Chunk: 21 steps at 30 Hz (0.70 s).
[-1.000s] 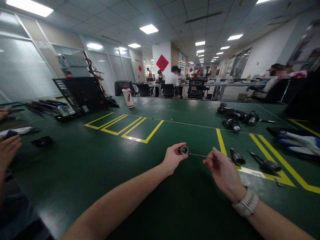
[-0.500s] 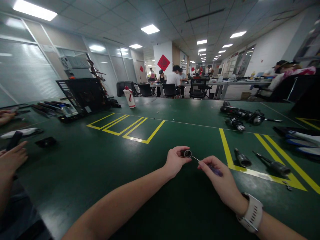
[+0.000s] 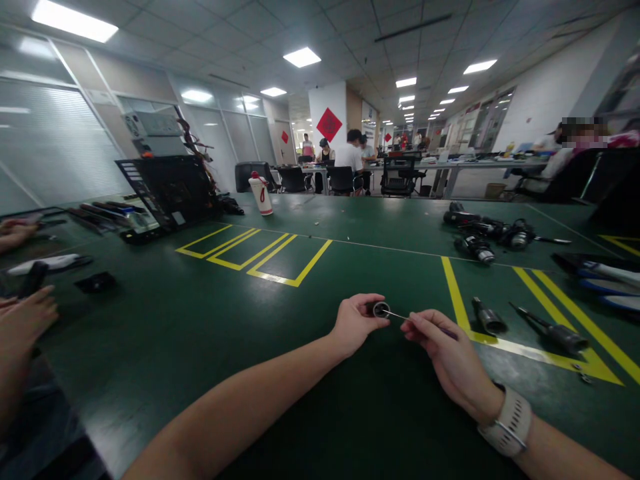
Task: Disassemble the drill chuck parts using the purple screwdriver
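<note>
My left hand [image 3: 356,321] pinches a small dark cylindrical part [image 3: 381,310] whose round metal-rimmed opening faces me. Between the fingers of my right hand [image 3: 440,347] is a thin screwdriver [image 3: 400,315] with a dark purple handle. Its shaft points left, and the tip is at or inside the part's opening; the depth I cannot tell. To the right of my right hand, two metal cylindrical parts with shafts lie on the green table: a shorter one [image 3: 490,317] and a longer one [image 3: 557,331]. A few tiny metal pieces [image 3: 583,373] lie near the longer part.
Black tool assemblies [image 3: 480,230] lie at the right back, with blue-and-white items [image 3: 613,283] at the right edge. A white cup [image 3: 261,195] and a black frame [image 3: 167,187] stand at the back left. Another person's hand [image 3: 27,317] holds a dark object at the left.
The screwdriver's tip has moved from the rim toward the opening of the part, its shaft now lying flatter. My right hand has shifted slightly right and turned. My left hand still grips the part.
</note>
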Each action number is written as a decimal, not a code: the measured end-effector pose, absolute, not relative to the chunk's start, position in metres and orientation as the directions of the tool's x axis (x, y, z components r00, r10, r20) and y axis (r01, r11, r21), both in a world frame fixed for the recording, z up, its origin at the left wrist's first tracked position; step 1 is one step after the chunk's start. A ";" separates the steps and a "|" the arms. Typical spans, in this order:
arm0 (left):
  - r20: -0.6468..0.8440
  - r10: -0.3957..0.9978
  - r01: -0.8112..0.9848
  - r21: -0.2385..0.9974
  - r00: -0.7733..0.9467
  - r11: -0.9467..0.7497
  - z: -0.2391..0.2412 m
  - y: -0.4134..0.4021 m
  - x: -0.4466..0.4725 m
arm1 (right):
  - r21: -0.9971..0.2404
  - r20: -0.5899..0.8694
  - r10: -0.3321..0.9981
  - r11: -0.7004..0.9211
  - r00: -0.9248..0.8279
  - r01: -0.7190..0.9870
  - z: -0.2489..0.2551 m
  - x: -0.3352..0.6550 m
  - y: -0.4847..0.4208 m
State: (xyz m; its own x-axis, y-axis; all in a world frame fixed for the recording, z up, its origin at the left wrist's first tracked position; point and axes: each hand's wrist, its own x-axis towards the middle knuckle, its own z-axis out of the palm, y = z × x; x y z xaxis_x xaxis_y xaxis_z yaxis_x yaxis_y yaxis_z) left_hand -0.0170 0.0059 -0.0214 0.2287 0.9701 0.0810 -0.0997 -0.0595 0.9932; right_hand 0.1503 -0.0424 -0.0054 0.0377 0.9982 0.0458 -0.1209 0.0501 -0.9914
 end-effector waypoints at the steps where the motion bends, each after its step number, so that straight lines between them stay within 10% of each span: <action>1: 0.063 0.974 -0.097 0.994 0.218 -0.042 -0.020 0.006 -0.016 | -0.990 0.047 0.998 0.053 0.046 -0.127 -0.006 0.150 -0.043; 21: 0.057 0.977 -0.094 0.995 0.207 -0.038 -0.015 0.002 -0.018 | -0.980 0.008 1.000 0.003 -0.025 -0.197 -0.006 0.149 -0.047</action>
